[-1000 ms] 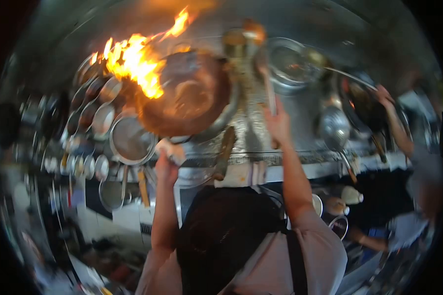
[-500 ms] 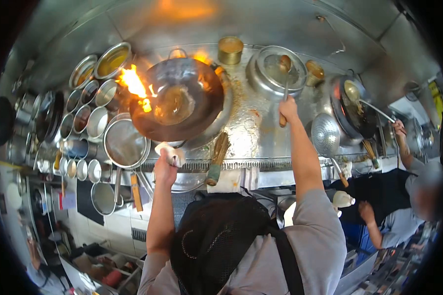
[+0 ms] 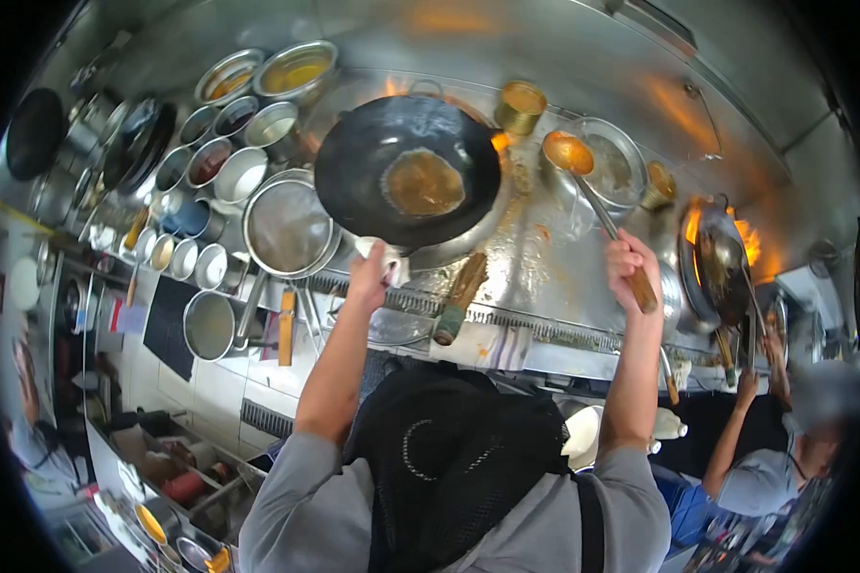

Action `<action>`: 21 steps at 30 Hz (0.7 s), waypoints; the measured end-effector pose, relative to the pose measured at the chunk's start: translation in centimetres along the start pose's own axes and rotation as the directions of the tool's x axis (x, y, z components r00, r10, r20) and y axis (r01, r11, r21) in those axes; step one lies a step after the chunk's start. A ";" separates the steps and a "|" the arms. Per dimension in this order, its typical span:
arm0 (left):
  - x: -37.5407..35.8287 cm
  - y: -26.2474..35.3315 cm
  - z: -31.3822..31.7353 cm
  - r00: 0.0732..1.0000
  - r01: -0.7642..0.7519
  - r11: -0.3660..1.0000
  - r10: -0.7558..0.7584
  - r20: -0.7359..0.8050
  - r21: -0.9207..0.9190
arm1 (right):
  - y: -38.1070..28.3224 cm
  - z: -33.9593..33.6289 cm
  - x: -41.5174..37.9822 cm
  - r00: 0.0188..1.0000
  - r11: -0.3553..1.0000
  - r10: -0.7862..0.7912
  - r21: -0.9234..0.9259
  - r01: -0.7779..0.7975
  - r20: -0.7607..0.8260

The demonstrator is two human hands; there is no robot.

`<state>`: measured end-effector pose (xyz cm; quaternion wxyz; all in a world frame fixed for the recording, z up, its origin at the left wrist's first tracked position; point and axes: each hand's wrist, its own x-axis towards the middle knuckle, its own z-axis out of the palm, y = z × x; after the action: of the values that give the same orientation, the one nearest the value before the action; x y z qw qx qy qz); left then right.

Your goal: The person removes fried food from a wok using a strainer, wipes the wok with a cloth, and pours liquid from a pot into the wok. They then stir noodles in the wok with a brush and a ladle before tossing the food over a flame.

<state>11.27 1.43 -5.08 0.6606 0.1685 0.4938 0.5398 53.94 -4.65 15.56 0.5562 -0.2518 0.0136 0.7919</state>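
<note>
My left hand (image 3: 366, 275) is closed on a folded white cloth (image 3: 392, 262) at the near edge of a large dark wok (image 3: 354, 153). Brown liquid (image 3: 425, 184) pools in the wok's bottom. In my right hand (image 3: 633, 270) is the wooden handle of a ladle (image 3: 594, 202). The ladle's bowl, coated orange-brown inside, hangs above the left rim of a round metal pot (image 3: 643, 170) of cloudy liquid. A bamboo brush (image 3: 462, 298) with a green-wrapped end lies between my hands, at the stove's front edge.
Left of the wok stand several metal seasoning pots (image 3: 242, 175) and a strainer over a pot (image 3: 255, 229). Behind is a brass-coloured tin (image 3: 522, 105). Flames (image 3: 753, 241) rise around another wok (image 3: 721, 267) at right, where a co-worker (image 3: 755, 468) stands.
My right hand has lifted the ladle out of the pot and drawn it back. The big flame left of my wok is gone. Flames now show at the co-worker's wok.
</note>
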 end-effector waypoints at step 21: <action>-3.1 2.2 -17.6 0.915 -0.144 0.134 0.395 0.081 0.980 | 10.6 -8.8 5.9 0.760 -0.183 -0.630 -0.982 0.054 0.159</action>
<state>-4.38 -5.90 -9.95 0.2399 0.5795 0.7452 0.2265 46.37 -6.16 2.68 0.3776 -0.7139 -0.5175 0.2827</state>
